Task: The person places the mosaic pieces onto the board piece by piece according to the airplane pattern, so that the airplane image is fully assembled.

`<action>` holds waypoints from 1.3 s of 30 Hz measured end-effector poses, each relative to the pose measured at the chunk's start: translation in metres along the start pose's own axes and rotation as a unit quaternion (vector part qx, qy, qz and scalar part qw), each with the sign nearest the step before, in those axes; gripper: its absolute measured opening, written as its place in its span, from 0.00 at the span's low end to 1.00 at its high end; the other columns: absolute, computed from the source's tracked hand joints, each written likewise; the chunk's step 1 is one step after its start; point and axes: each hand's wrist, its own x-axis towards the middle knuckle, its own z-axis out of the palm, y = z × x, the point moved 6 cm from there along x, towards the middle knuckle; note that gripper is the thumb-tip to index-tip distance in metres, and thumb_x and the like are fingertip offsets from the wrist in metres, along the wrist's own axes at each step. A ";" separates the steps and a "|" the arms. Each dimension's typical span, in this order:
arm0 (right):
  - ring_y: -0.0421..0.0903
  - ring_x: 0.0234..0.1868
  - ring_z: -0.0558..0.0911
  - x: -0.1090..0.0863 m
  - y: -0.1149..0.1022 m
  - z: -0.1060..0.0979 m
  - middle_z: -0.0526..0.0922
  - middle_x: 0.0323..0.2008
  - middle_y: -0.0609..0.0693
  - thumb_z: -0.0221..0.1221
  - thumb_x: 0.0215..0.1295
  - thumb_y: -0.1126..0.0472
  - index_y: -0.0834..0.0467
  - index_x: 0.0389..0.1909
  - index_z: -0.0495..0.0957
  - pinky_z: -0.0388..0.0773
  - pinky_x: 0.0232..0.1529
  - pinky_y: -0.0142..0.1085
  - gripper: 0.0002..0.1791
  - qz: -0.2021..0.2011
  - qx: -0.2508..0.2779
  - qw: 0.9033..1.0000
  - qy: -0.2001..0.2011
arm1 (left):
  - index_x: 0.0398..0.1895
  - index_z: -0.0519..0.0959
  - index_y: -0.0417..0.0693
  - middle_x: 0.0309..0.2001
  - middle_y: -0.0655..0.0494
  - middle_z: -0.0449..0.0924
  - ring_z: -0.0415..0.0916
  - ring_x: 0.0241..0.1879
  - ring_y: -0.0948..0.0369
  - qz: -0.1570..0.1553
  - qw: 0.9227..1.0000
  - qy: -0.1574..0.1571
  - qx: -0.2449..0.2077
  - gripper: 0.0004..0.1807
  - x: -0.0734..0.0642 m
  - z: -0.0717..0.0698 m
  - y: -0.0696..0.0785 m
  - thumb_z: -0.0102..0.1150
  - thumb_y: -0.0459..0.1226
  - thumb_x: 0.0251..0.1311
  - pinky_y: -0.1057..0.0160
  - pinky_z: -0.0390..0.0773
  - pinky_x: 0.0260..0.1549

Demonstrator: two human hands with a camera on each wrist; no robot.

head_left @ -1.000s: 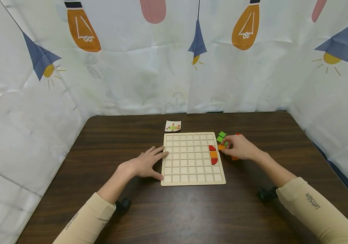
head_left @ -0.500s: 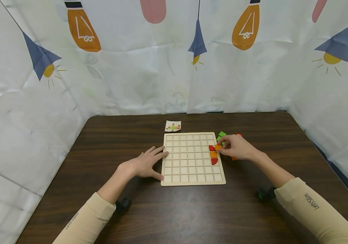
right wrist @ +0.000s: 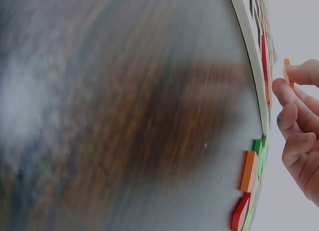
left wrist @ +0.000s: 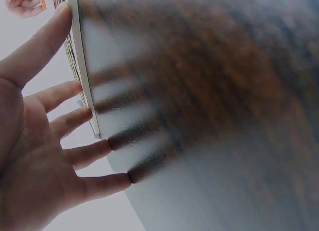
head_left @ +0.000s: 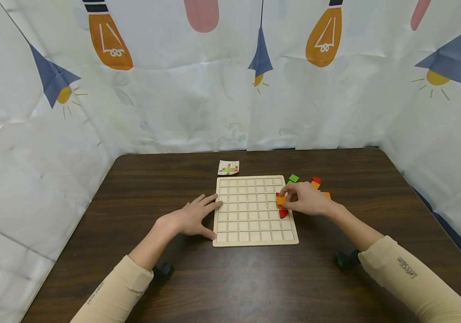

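Observation:
A pale wooden board point(head_left: 246, 226) with a grid of square recesses lies on the dark table. My left hand point(head_left: 190, 220) is spread at its left side, with thumb and fingertips along the rim. In the left wrist view that hand point(left wrist: 47, 141) has its fingers straight and apart. Over the board's right part, my right hand point(head_left: 305, 199) pinches an orange square tile point(head_left: 280, 200) between thumb and finger. The right wrist view shows this orange tile point(right wrist: 287, 71) held on edge, raised over the board. A red rounded tile point(head_left: 283, 214) sits in a nearby recess.
Green tiles point(head_left: 293, 178) lie just beyond the board's right edge. A red tile point(head_left: 316, 180) and an orange tile point(head_left: 326, 195) are farther right, partly behind my right hand. Behind the board lies a small pattern card point(head_left: 228, 167). A printed white curtain point(head_left: 182, 112) surrounds the table.
My right hand has carried the orange tile left, from beside the loose tiles to over the tiles on the board. The left hand stays at the board's left edge.

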 end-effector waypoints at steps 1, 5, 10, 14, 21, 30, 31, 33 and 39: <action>0.39 0.30 0.82 0.001 -0.001 0.001 0.82 0.27 0.39 0.70 0.65 0.61 0.61 0.48 0.82 0.82 0.39 0.38 0.13 0.000 -0.001 1.000 -0.001 | 0.82 0.56 0.49 0.83 0.47 0.40 0.35 0.79 0.38 0.000 1.000 0.000 0.000 0.53 0.000 0.000 0.000 0.73 0.55 0.59 0.27 0.46 0.69; 0.39 0.29 0.80 0.004 -0.005 0.004 0.82 0.27 0.40 0.70 0.65 0.61 0.61 0.48 0.83 0.81 0.35 0.36 0.14 0.002 -0.004 1.000 -0.006 | 0.82 0.56 0.49 0.83 0.47 0.41 0.35 0.80 0.39 -0.003 1.000 -0.001 -0.001 0.54 0.000 0.000 0.000 0.73 0.54 0.59 0.27 0.46 0.69; 0.41 0.27 0.77 0.007 -0.007 0.007 0.80 0.27 0.41 0.71 0.64 0.60 0.59 0.47 0.83 0.76 0.29 0.35 0.13 0.011 -0.012 1.000 -0.013 | 0.82 0.57 0.50 0.83 0.47 0.41 0.37 0.79 0.39 -0.006 1.000 0.002 0.005 0.53 0.001 0.000 0.000 0.74 0.55 0.58 0.26 0.47 0.68; 0.41 0.27 0.76 0.010 -0.009 0.008 0.80 0.27 0.41 0.71 0.64 0.60 0.58 0.46 0.82 0.76 0.30 0.36 0.13 0.017 -0.013 1.000 -0.017 | 0.81 0.58 0.50 0.82 0.47 0.43 0.39 0.79 0.39 -0.008 1.000 0.010 0.014 0.53 0.001 -0.002 0.000 0.75 0.55 0.57 0.26 0.48 0.68; 0.41 0.28 0.77 0.016 -0.011 0.014 0.80 0.26 0.42 0.72 0.64 0.60 0.60 0.45 0.82 0.77 0.31 0.35 0.13 0.010 0.007 1.000 -0.026 | 0.81 0.59 0.50 0.82 0.47 0.45 0.40 0.79 0.38 -0.011 1.000 0.014 0.014 0.54 0.001 -0.003 -0.001 0.76 0.56 0.55 0.26 0.49 0.68; 0.40 0.27 0.76 0.017 -0.015 0.018 0.78 0.25 0.42 0.70 0.65 0.63 0.63 0.45 0.81 0.76 0.32 0.36 0.12 -0.005 -0.006 1.000 -0.030 | 0.81 0.59 0.52 0.83 0.49 0.43 0.40 0.79 0.40 -0.014 1.000 0.018 0.000 0.54 0.002 -0.001 -0.003 0.76 0.56 0.54 0.25 0.49 0.66; 0.40 0.27 0.76 0.017 -0.015 0.018 0.78 0.25 0.42 0.70 0.66 0.63 0.63 0.45 0.81 0.76 0.32 0.36 0.12 -0.003 -0.006 0.999 -0.031 | 0.81 0.59 0.52 0.83 0.49 0.44 0.40 0.79 0.40 -0.014 1.000 0.019 0.000 0.54 0.002 -0.001 -0.003 0.76 0.56 0.54 0.25 0.49 0.66; 0.40 0.26 0.76 0.016 -0.015 0.019 0.78 0.25 0.42 0.69 0.66 0.64 0.63 0.45 0.80 0.76 0.32 0.36 0.11 -0.001 -0.007 0.999 -0.033 | 0.81 0.59 0.52 0.83 0.49 0.44 0.40 0.79 0.40 -0.015 1.000 0.019 0.001 0.54 0.002 -0.001 -0.003 0.77 0.56 0.54 0.25 0.50 0.66; 0.40 0.25 0.76 0.015 -0.014 0.021 0.78 0.24 0.42 0.69 0.66 0.65 0.62 0.45 0.82 0.77 0.34 0.36 0.10 -0.001 -0.004 0.999 -0.037 | 0.81 0.59 0.52 0.82 0.48 0.44 0.40 0.79 0.40 -0.018 1.000 0.016 0.005 0.54 0.002 -0.002 0.000 0.77 0.55 0.54 0.25 0.50 0.66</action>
